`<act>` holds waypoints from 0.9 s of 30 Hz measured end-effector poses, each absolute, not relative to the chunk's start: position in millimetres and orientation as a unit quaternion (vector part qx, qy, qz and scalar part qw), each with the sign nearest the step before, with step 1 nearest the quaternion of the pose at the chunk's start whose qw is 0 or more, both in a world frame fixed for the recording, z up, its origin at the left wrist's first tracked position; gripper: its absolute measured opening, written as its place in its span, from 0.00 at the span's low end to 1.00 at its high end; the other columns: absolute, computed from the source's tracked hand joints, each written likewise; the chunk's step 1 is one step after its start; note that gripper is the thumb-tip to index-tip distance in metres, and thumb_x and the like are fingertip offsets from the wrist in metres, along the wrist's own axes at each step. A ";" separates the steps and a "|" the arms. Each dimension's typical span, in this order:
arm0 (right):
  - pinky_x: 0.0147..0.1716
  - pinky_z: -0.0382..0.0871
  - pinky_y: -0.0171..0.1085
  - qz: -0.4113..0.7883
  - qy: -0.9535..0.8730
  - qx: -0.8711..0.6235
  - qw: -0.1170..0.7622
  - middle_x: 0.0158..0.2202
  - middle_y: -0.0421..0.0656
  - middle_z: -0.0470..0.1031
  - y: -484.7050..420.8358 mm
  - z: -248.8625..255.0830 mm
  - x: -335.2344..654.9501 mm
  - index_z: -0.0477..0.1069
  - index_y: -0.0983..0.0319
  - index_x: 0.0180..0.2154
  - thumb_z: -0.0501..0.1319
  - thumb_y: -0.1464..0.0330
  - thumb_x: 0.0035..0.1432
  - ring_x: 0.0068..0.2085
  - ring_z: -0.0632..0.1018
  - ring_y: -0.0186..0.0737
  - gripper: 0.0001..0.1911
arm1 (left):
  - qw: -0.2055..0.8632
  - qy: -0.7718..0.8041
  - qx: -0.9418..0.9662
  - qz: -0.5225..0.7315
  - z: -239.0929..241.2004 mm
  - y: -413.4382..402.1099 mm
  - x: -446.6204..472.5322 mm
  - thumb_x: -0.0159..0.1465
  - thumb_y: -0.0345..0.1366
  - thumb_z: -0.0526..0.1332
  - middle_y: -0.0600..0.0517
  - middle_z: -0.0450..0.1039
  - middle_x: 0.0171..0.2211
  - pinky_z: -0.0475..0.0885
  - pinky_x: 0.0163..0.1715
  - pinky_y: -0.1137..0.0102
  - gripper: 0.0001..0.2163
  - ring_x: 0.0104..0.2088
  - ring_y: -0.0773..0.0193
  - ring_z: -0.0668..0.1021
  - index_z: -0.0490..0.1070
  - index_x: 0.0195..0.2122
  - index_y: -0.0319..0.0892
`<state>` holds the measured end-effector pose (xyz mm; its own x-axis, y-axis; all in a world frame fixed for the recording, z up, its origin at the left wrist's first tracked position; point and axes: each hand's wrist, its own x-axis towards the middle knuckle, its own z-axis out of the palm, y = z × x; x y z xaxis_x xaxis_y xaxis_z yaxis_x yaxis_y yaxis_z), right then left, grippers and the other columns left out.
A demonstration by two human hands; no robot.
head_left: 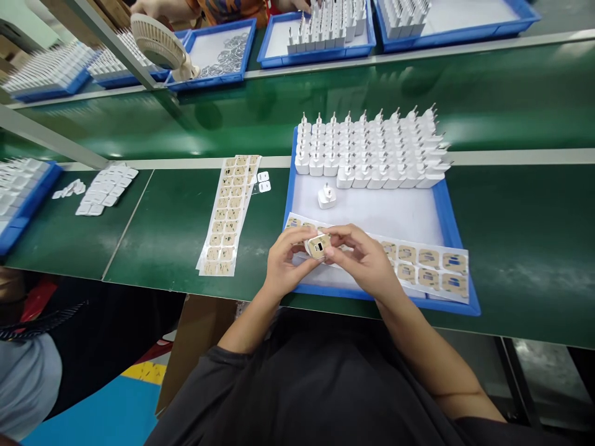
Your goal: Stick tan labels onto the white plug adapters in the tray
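Between my two hands, above the near side of a blue-rimmed tray [446, 210], is a white plug adapter [318, 246] with a tan face and a small dark opening turned up. My left hand [290, 257] grips its left side, thumb below and fingers above. My right hand [360, 257] pinches the right side, thumb on the tan face. Beneath my hands a sheet of tan stickers [427, 266] lies across the tray's front edge. One loose white plug [326, 196] stands in the tray, pins up. Behind it, white plugs [367, 148] stand in tight rows.
Left of the tray lie tan sticker sheets [227, 217] and small white squares [263, 181]. Farther left are white flat pieces [106, 189] and another tray [28, 207]. A fan [158, 40] and more trays [320, 56] line the back shelf. A co-worker sits at left; another person's hands show at the back.
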<state>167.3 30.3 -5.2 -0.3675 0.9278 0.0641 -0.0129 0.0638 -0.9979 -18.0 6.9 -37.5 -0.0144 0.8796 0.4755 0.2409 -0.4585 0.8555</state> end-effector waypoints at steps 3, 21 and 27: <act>0.33 0.78 0.36 0.616 -0.567 -0.370 0.402 0.43 0.43 0.70 29.2 -4.3 161.8 0.73 0.55 0.52 0.71 0.63 0.60 0.43 0.77 0.41 0.20 | 0.288 0.421 0.623 0.593 -41.3 7.4 -15.9 0.64 0.39 0.72 0.44 0.75 0.50 0.82 0.37 0.69 0.17 0.52 0.55 0.81 0.74 0.52 0.46; 0.29 0.70 0.34 0.700 -0.420 -0.320 0.481 0.32 0.38 0.69 30.6 -2.4 138.9 0.77 0.57 0.38 0.67 0.66 0.59 0.33 0.72 0.36 0.05 | 0.055 0.422 0.686 0.591 -33.3 6.8 -10.8 0.63 0.33 0.72 0.49 0.78 0.45 0.77 0.44 0.65 0.17 0.45 0.61 0.81 0.71 0.51 0.45; 0.30 0.69 0.33 0.680 -0.426 -0.318 0.504 0.34 0.38 0.68 28.8 -5.3 135.5 0.77 0.56 0.37 0.68 0.68 0.57 0.36 0.71 0.35 0.04 | 0.003 0.421 0.701 0.576 -31.2 5.2 -10.0 0.64 0.31 0.70 0.50 0.78 0.45 0.77 0.43 0.63 0.16 0.44 0.60 0.82 0.69 0.51 0.48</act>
